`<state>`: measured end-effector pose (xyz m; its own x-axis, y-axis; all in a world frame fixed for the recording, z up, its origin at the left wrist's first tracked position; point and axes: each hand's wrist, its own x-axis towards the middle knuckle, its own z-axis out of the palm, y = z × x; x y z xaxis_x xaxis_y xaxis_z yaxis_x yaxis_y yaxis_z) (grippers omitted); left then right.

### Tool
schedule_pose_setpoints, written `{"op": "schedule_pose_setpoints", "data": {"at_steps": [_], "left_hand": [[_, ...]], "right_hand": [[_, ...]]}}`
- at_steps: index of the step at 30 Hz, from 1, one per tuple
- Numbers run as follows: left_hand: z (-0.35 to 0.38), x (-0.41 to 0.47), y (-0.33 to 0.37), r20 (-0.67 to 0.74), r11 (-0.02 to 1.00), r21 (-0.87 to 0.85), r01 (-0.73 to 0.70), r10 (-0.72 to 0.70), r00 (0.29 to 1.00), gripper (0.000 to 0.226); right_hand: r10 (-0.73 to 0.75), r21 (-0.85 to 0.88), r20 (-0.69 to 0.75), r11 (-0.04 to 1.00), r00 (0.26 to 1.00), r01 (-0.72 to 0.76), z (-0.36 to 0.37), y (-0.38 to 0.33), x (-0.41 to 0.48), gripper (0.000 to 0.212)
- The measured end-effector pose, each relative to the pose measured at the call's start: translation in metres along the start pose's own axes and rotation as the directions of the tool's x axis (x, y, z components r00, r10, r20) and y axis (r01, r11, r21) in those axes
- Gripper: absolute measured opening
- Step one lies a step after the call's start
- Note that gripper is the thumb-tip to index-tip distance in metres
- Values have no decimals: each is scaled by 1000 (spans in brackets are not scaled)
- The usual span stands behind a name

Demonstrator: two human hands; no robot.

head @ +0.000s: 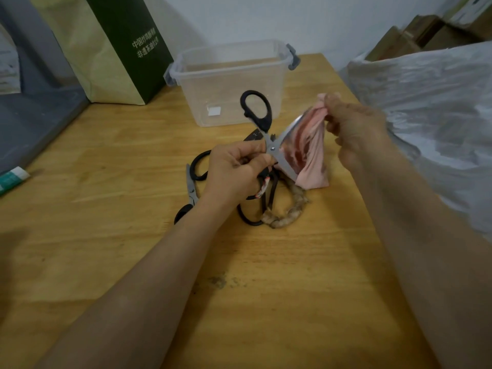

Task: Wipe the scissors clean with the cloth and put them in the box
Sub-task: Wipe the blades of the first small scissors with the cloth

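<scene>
Pale wood table (106,187) carries everything. Just near of the clear box (229,83), the left hand (234,171) curls its fingers round one handle of the scissors (272,149), which are spread open and raised off the table. The right hand (356,129) pinches the top of the pink cloth (311,155), which hangs against the blades. Under the hands lie spare scissors (191,187) and a braided cord (290,211). A green paper bag (117,49) stands far left, touching the box's left end. A crinkled plastic bag (431,107) crowds the right edge, and a tube (13,178) lies at the left edge. The near tabletop is open wood with a dark smudge (218,282).
</scene>
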<state>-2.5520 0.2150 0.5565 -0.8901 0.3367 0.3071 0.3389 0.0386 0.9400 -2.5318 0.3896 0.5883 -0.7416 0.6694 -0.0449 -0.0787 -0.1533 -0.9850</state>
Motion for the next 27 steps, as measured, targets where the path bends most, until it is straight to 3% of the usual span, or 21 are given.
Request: {"op": "schedule_pose_setpoints", "data": {"at_steps": [3, 9, 14, 17, 23, 27], "left_hand": [[-3, 3, 1, -87, 995, -81, 52, -59, 994, 18], [0, 2, 3, -84, 989, -126, 72, -83, 993, 23], [1, 1, 3, -102, 993, -111, 35, -47, 994, 23], [1, 0, 3, -92, 995, -99, 18, -27, 995, 26], [1, -2, 3, -63, 998, -68, 8, -12, 998, 26], [4, -2, 5, -54, 998, -68, -9, 5, 999, 26]], "right_hand": [[-32, 6, -29, 999, 999, 32, -2, 1, -3, 12], [48, 27, 338, 998, 940, -61, 13, 7, -27, 16], [65, -36, 435, 998, 898, -55, 13, 9, -26, 25], [32, -65, 526, 998, 850, 3, 12, 13, -28, 16], [41, -58, 442, 998, 896, -17, 17, 15, -30, 21], [45, 59, 364, 996, 930, -71, 19, 10, -30, 12]]}}
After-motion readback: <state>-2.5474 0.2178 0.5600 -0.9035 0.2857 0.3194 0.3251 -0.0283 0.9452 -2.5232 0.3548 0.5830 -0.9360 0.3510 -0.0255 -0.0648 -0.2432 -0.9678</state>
